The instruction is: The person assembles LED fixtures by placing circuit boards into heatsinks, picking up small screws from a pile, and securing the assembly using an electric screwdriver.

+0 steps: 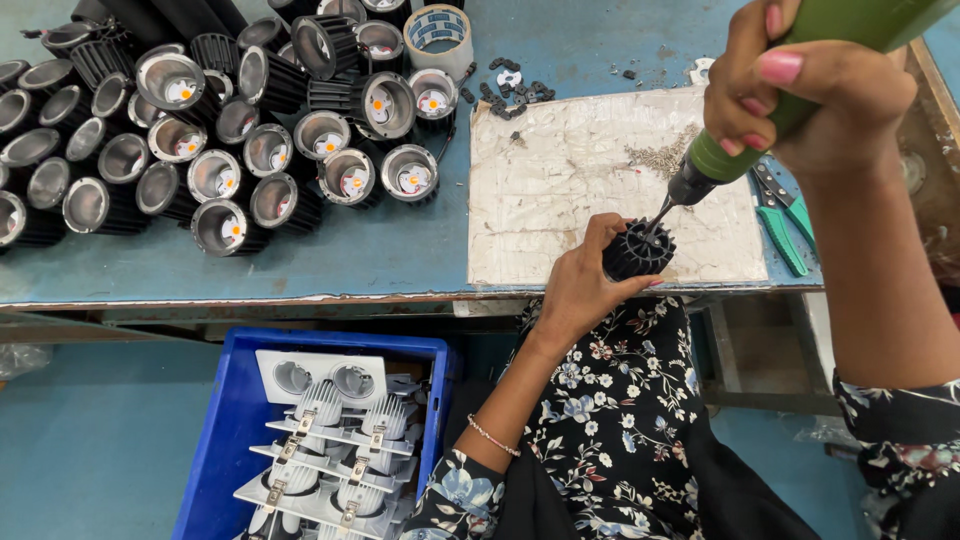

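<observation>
Two hands work at the near edge of the blue counter [380, 255]. The left hand [580, 285] is wrapped around a small black finned housing [637, 252], holding it upright on a worn white board [560, 190] that lies on the counter's right part. The right hand [805, 95] is closed around a green powered screwdriver [790, 90], which tilts down and to the left so that its bit meets the top of the housing.

On the board, just far of the screwdriver's tip, lies a small heap of screws [660, 157]. Right of the board, partly under the right forearm, rest green-handled pliers [785, 225]. Far of the board are scattered small black parts [510, 85], and beside them a roll of tape [438, 32].

The left part of the counter is crowded with many black finned lamp housings [215, 130], most lying with their shiny reflector mouths showing. Below the counter's near edge, at the left, a blue crate [215, 450] on the floor holds stacked white twin-lamp fittings [335, 440]. The person wears a dark floral garment and a thin bracelet [493, 437] on the left wrist.
</observation>
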